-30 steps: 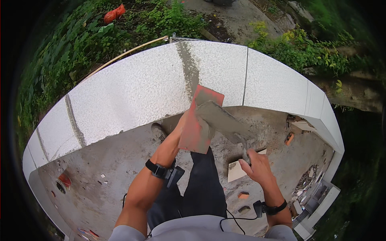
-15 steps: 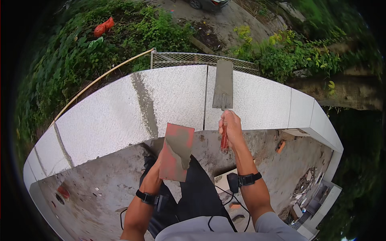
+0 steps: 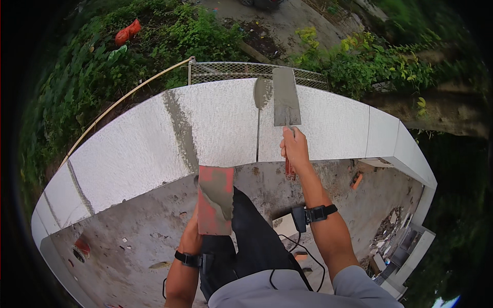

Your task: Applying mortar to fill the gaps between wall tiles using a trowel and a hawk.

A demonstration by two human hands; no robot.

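My right hand (image 3: 296, 147) grips the red handle of a flat rectangular trowel (image 3: 285, 95), whose grey-coated blade lies over the far part of the pale wall top (image 3: 221, 123). Just left of the blade, a wet mortar patch (image 3: 263, 93) covers the far end of a dark narrow joint (image 3: 258, 136). Near my body, my left hand (image 3: 192, 231) holds up a red mortar board (image 3: 207, 222) from below; the board hides most of its fingers. Grey mortar (image 3: 220, 197) is spread across the board. Left of the joint, a wider grey mortar band (image 3: 181, 128) crosses the wall top.
Beyond the wall run a wire mesh fence (image 3: 231, 72) and a yellow pole (image 3: 128, 105), with plants behind. On my side lies a rough concrete floor (image 3: 138, 241) with an orange brick (image 3: 357, 179), a red bucket (image 3: 82, 247) and rubble (image 3: 393, 218). A black cable (image 3: 321, 267) hangs by my right forearm.
A mortar patch now covers the far end of the joint, bare before. The trowel has shifted slightly away from me; the mortar board has moved left and turned more upright in the picture.
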